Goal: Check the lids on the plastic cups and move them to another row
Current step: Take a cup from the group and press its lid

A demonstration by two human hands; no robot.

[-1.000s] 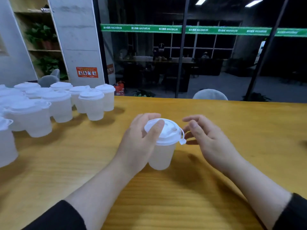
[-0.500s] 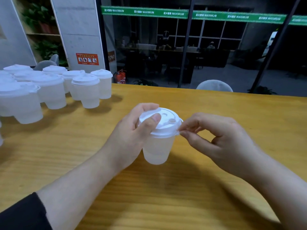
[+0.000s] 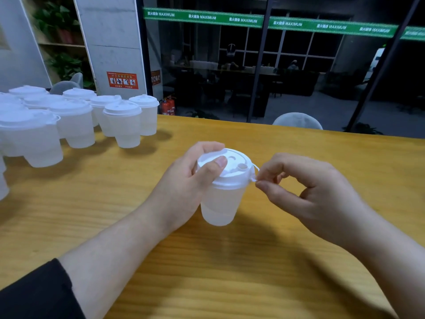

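A translucent plastic cup [image 3: 219,204] with a white lid [image 3: 226,168] is held just above the wooden table [image 3: 299,261], tilted slightly. My left hand [image 3: 184,187] grips the cup from its left side, thumb lying on the lid's top. My right hand [image 3: 305,194] pinches the small white tab [image 3: 254,178] that hangs off the lid's right rim. The lid's sip hole is uncovered.
Several lidded plastic cups [image 3: 69,120] stand grouped at the table's far left. A glass wall and dark room lie beyond the table's far edge. A grey chair back [image 3: 297,122] rises behind that edge.
My right hand went from hovering with loose fingers to pinching the lid's tab. The cup has tilted a little and the view has drawn closer.
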